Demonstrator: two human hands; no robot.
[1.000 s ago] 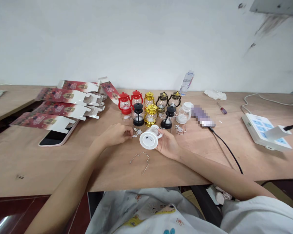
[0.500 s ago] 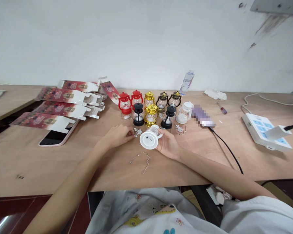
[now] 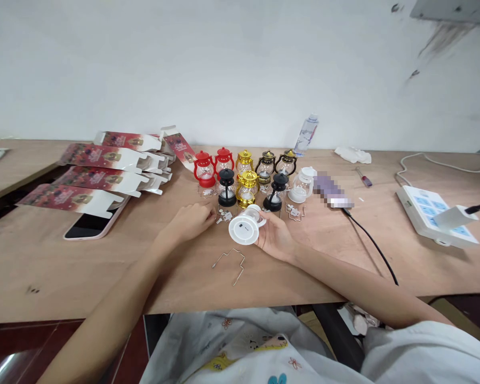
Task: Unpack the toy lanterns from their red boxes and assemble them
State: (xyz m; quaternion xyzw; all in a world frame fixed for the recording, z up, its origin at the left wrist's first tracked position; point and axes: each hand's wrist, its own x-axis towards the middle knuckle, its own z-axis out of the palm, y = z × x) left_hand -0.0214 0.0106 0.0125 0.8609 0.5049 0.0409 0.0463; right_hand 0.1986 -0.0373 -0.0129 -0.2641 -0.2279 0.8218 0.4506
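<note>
Lantern (image 3: 244, 231) sits tilted in closed right hand (image 3: 278, 237); left hand (image 3: 195, 219) curls beside small parts (image 3: 225, 216), hold unclear; steady base advisable.

Downward head view, seemingly near hands (image 3: 277, 236)

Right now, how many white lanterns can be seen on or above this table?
2: one white lantern tilted in the right hand, another standing just right of a black lantern.
</note>
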